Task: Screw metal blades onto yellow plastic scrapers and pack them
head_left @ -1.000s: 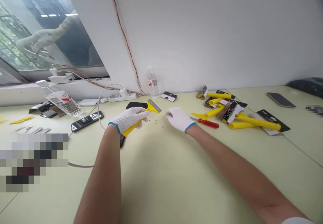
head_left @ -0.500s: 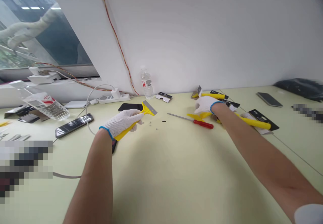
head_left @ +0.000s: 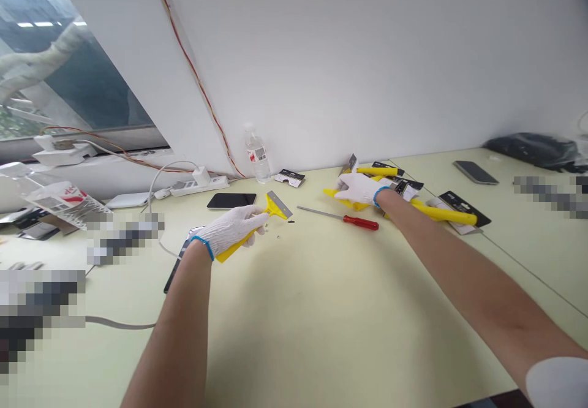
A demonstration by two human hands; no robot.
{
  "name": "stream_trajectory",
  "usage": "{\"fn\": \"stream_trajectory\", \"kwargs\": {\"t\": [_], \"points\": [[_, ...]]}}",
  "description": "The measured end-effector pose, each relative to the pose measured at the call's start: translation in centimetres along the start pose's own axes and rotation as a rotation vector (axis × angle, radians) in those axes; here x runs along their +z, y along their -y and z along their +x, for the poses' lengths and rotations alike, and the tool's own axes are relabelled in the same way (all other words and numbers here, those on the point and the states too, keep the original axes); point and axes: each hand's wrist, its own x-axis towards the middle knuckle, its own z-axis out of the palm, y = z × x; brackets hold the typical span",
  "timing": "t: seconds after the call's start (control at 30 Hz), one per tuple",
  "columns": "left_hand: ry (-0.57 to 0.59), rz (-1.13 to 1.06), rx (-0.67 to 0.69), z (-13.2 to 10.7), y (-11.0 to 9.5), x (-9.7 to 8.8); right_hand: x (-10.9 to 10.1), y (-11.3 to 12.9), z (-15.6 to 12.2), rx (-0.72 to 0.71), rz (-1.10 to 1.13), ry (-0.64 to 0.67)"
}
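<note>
My left hand (head_left: 232, 229), in a white knit glove, is closed round the handle of a yellow scraper (head_left: 271, 207) with a metal blade at its far end. A few tiny screws (head_left: 279, 235) lie on the table just right of it. My right hand (head_left: 358, 188), also gloved, reaches to the far side and grips a yellow plastic part (head_left: 331, 194) at the edge of a pile of yellow handles (head_left: 441, 213) and black packaging cards. A red-handled screwdriver (head_left: 349, 219) lies between my two hands.
The pale green table (head_left: 321, 310) runs to a white wall. A water bottle (head_left: 255, 157), a power strip (head_left: 197, 182) with cables, and a black phone (head_left: 231, 200) sit at the back. Another phone (head_left: 475, 172) and a dark bag (head_left: 533, 148) lie far right.
My right hand left the spot beside the scraper, reached right to the pile and closed on a yellow part, then drew it slightly left. My left hand kept holding the scraper.
</note>
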Motion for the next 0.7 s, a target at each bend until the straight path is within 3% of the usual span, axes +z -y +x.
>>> {"fn": "stream_trajectory", "kwargs": {"t": [0.2,0.37,0.53,0.7], "points": [[0.029,0.008,-0.023,-0.4,-0.5,0.6,0.0,0.1,-2.4,0.212,0.632,0.066],[0.075,-0.001,-0.006,-1.7,-2.7,0.9,2.1,0.4,-3.9,0.354,0.994,0.079],[0.168,0.033,0.049,-1.6,-4.2,1.2,4.1,0.5,-4.0,0.511,1.235,0.059],[0.207,0.076,0.071,-0.5,-3.6,1.7,3.7,0.1,-3.9,0.617,1.342,0.082]]}}
